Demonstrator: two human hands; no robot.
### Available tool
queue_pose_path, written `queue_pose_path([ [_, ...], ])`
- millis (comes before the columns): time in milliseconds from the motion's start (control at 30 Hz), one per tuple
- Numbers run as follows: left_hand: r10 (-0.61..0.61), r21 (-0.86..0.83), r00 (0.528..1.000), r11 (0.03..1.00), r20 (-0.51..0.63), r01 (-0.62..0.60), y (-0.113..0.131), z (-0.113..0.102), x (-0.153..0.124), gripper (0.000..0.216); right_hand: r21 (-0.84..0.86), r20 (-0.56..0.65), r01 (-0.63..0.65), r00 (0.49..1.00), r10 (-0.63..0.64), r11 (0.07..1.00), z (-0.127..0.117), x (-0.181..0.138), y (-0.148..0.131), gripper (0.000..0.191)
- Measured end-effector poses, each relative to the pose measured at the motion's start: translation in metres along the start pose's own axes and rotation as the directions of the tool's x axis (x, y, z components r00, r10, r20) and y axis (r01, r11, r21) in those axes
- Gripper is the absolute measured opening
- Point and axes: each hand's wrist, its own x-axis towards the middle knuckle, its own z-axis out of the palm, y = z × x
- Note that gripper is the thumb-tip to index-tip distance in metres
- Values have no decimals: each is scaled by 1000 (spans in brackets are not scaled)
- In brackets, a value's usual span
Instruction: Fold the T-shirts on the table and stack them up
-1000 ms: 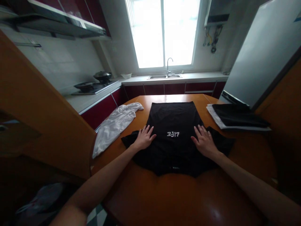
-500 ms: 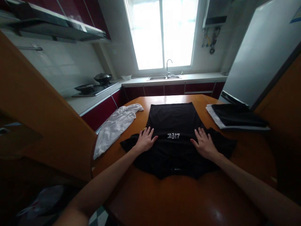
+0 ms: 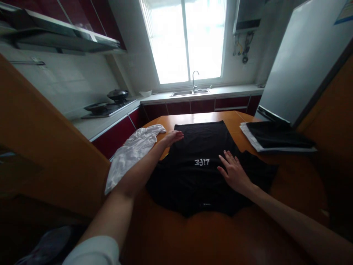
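A black T-shirt (image 3: 204, 147) with white lettering lies spread flat on the round wooden table (image 3: 209, 228), its hem toward the window. My left hand (image 3: 173, 137) reaches far forward and rests with fingers stretched out on the shirt's far left edge. Beside the lettering, my right hand (image 3: 234, 173) lies flat on the shirt with its fingers spread, near the right sleeve. Neither hand holds anything.
A crumpled white garment (image 3: 129, 152) hangs over the table's left edge. Folded black and white clothes (image 3: 275, 138) are stacked at the right. A wooden chair back (image 3: 41, 147) stands at left, a fridge (image 3: 306, 62) at right, counter with sink (image 3: 190, 92) and stove (image 3: 107, 106) behind.
My left hand has slid from beside the lettering forward along the shirt's left side to its far edge. The right hand has stayed nearly in place.
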Motion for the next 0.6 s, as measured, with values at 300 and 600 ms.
queue_pose_path([
  [300, -211, -167, 975, 966, -65, 198, 11, -15, 108, 34, 159, -37, 1, 999, 5, 987, -14, 0, -4, 49],
  [600, -185, -244, 966, 960, -181, 138, 21, -23, 168, 27, 342, 35, -34, 999, 24, 939, -22, 0, -8, 44],
])
